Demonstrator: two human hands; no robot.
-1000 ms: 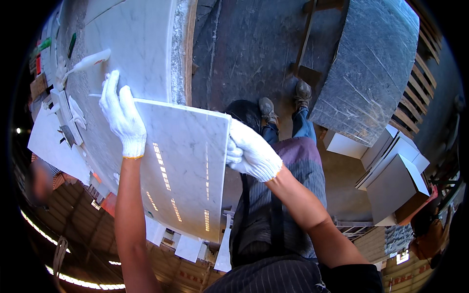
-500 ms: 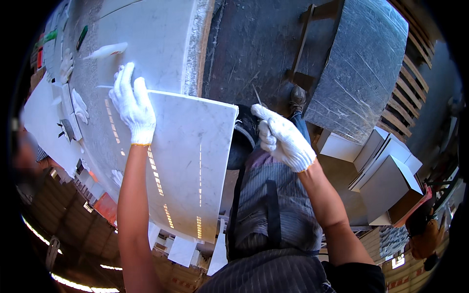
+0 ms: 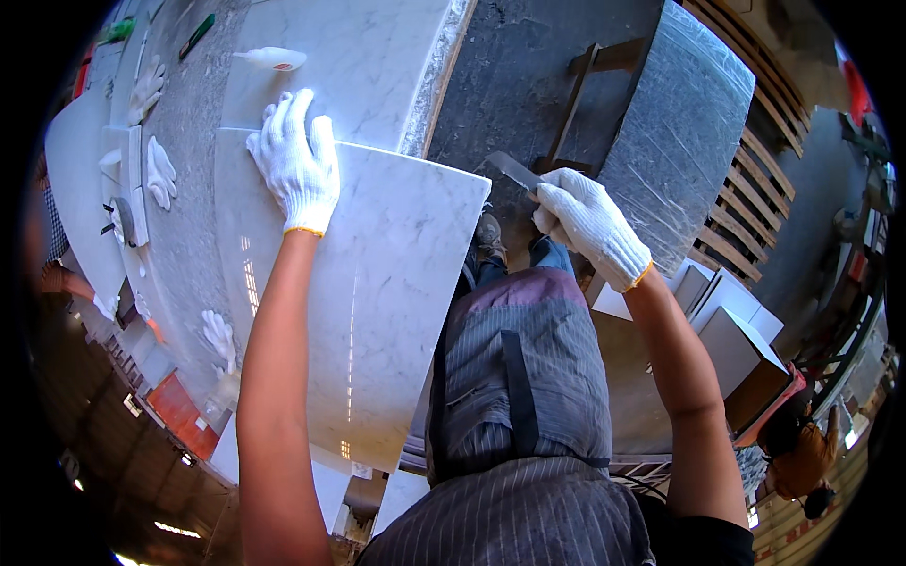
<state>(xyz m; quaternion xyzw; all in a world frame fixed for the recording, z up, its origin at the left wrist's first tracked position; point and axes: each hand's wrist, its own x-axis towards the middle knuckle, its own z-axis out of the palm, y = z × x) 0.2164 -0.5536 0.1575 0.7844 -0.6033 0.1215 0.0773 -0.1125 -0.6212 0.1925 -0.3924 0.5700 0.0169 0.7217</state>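
A polished white, grey-veined marble slab lies before me. My left hand, in a white knit glove, rests on it near its far edge, fingers stretched out. Beyond that edge is a second marble slab with a rough side, and a white squeeze bottle lies on it. To the right of the near slab's corner, my gloved right hand is closed round a thin, flat metal blade. The blade points toward the corner; its tip is close by, and I cannot tell if they touch. Its held end is hidden.
Loose white gloves and a green-handled tool lie on the grey worktop. At right stand a plastic-wrapped block, wooden pallets and open boxes. Another person's arm shows at far left; a person is at lower right.
My view has shifted, so the slab sits further right. The blade, seen nearly edge-on before, now shows its flat side and points left. My left hand stays on the slab.
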